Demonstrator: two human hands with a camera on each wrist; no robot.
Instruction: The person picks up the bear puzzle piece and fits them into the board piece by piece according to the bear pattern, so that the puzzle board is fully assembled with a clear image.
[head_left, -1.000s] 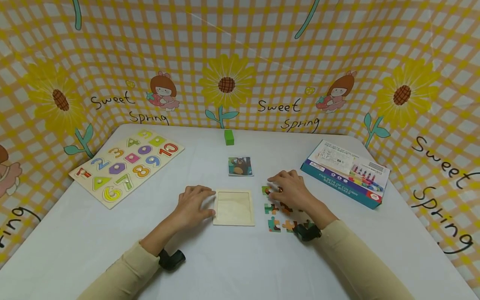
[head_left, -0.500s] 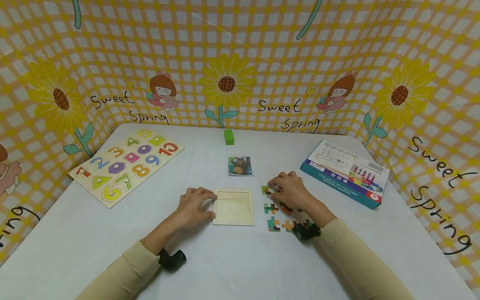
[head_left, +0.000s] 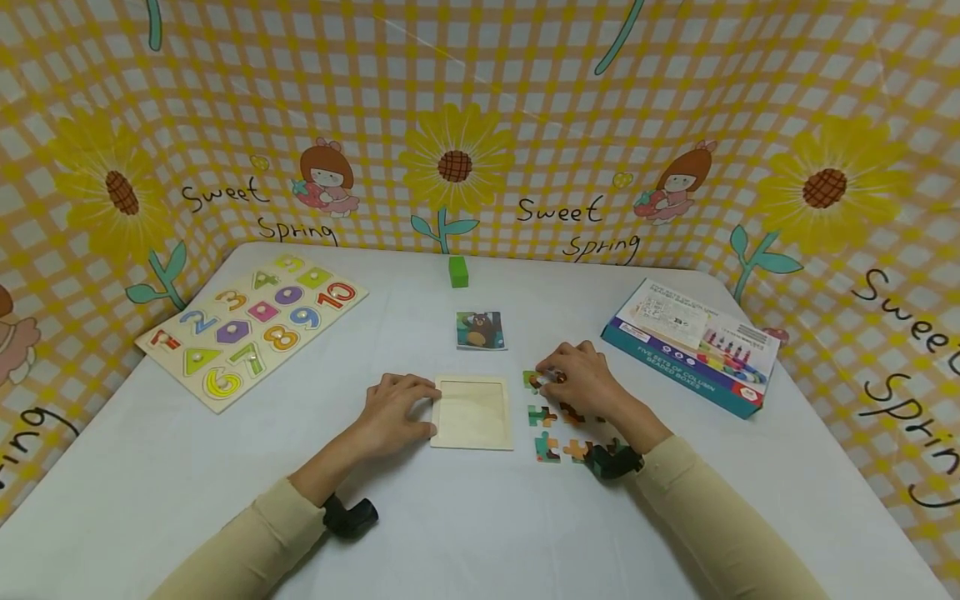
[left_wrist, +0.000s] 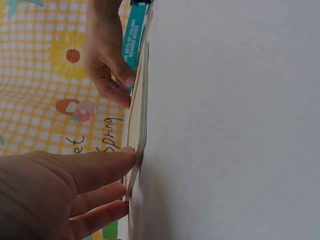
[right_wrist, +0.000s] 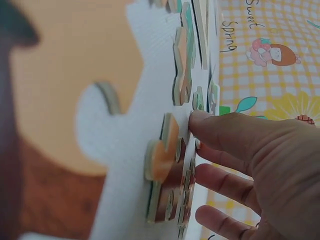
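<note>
Prob pickup step: R hand (head_left: 581,379) over puzzle pcs (head_left: 547,450) beside wooden tray (head_left: 472,417), can't tell if it's pinching one; L hand (head_left: 393,414), thumb & fingers spread, touches tray's left edge; next move likely calls for a clean pinch, tray steadied. No pcs in tray recess; box (head_left: 684,348) looks closed, contents hidden.

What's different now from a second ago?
The pale square wooden tray has shifted slightly right, toward the multicoloured jigsaw pieces, with the left hand touching its edge. The right hand has drawn its fingers in slightly over them; whether it holds one is unclear. The bear-printed square card and green rectangular block stayed put.
</note>
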